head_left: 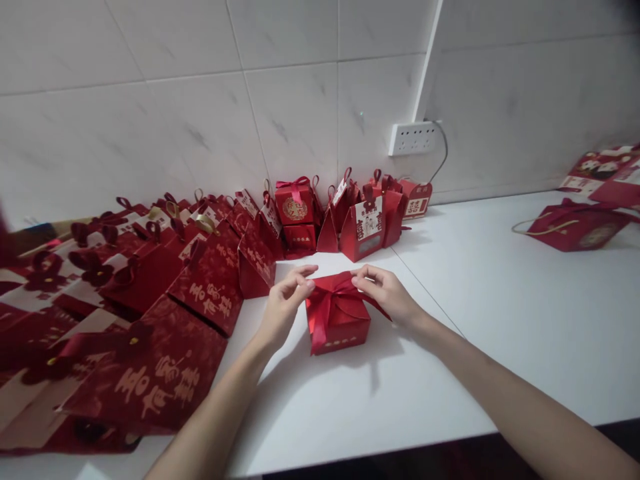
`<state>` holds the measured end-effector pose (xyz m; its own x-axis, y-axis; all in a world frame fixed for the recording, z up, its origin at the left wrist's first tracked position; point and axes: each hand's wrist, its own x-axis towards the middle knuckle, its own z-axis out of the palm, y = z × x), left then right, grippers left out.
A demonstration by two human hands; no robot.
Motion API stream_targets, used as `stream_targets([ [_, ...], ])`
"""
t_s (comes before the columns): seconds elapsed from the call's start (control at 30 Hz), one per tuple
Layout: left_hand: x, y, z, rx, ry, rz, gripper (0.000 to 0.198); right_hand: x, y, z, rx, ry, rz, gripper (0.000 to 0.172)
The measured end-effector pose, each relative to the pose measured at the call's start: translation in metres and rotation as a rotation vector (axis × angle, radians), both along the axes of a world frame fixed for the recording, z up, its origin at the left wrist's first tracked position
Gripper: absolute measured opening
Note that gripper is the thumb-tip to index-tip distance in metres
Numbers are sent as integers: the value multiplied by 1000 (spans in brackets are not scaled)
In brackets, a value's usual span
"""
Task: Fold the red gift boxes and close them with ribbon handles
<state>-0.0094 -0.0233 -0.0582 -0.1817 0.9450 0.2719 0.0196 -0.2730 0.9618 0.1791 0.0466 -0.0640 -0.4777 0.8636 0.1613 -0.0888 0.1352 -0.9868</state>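
A small red gift box (338,321) with a red satin ribbon (334,293) across its top stands on the white counter (500,313), in the middle of the view. My left hand (286,300) is at the box's left top edge, fingers pinched on the ribbon. My right hand (384,291) is at the right top edge, thumb and fingers also pinched on the ribbon. Both forearms reach in from the bottom of the view.
Many red gift bags with gold characters (150,373) lie along the left. Small red boxes and pouches (295,207) line the tiled wall. A white power strip (413,138) hangs on the wall. More red bags (575,227) lie at the right.
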Motion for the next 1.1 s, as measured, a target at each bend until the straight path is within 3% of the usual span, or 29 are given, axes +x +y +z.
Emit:
stream_targets([
  [0.27, -3, 1, 1, -83, -233, -117, 29, 0, 1, 1, -19, 12, 25, 33],
  [0.53, -5, -1, -2, -18, -105, -11, 16, 1, 1, 1, -2, -27, 4, 31],
  [0.77, -5, -2, -6, 15, -215, -165, 8, 0, 2, 0, 19, -48, 10, 30],
  [1.1, -2, -2, -5, 88, -256, -135, 4, 0, 3, 0, 11, -48, 19, 30],
])
